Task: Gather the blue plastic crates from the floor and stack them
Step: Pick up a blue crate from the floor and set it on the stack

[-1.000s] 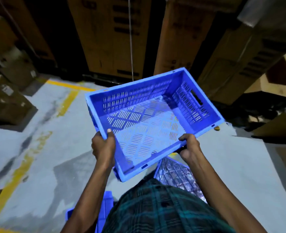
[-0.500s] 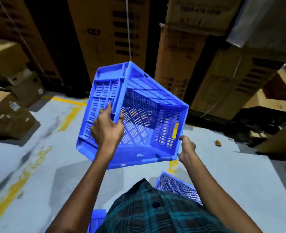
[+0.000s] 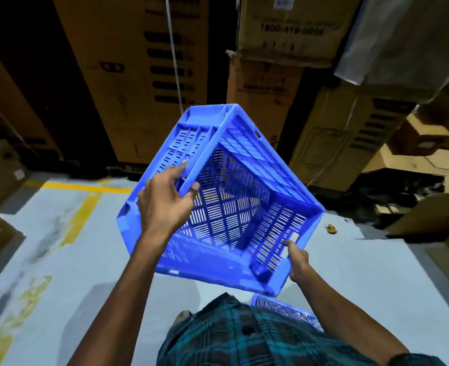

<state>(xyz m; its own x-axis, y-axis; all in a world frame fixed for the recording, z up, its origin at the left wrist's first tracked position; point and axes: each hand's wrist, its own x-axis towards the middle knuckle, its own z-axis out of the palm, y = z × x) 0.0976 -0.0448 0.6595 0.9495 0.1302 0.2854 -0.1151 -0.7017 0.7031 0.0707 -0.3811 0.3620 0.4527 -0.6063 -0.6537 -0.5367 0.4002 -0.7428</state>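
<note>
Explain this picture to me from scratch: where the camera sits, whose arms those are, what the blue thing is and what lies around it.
The camera is worn on a person's head and looks forward and down, so the arms are the wearer's own. The left hand grips a side rim of a blue plastic crate, and the right hand holds its near end wall by the handle slot. The crate is in the air, tilted, with its open side facing the camera. Below it, by the checked shirt, another blue crate peeks out. The grey floor has yellow lines; tall cardboard boxes stand behind.
</note>
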